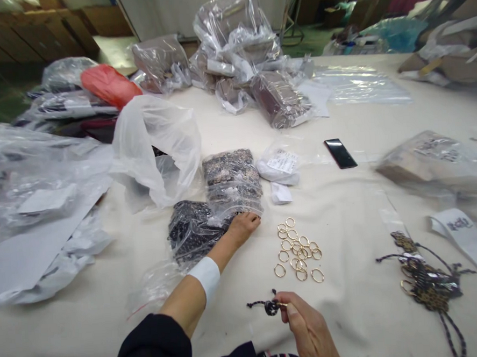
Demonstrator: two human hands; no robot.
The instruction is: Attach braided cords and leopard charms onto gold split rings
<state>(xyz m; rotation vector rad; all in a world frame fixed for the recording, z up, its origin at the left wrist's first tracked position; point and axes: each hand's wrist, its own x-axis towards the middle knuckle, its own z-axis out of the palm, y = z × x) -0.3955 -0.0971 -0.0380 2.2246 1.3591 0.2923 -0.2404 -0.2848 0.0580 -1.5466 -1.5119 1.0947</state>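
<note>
Dark cord (271,307) pinched in right hand (306,325); left hand (245,228) (fingers curled, grip unclear) at clear bag (232,173).

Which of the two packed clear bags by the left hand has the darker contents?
The nearer bag, to the left: its contents look nearly black, while the farther bag shows browner, mottled contents.

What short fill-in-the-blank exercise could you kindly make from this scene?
The loose rings beyond the right hand are ____ in colour. The left hand is at a clear bag made of ____. The dark corded piece is held in the ____ hand. The flat dark device beyond the rings is a ____.

Missing words: gold; plastic; right; phone.
</note>
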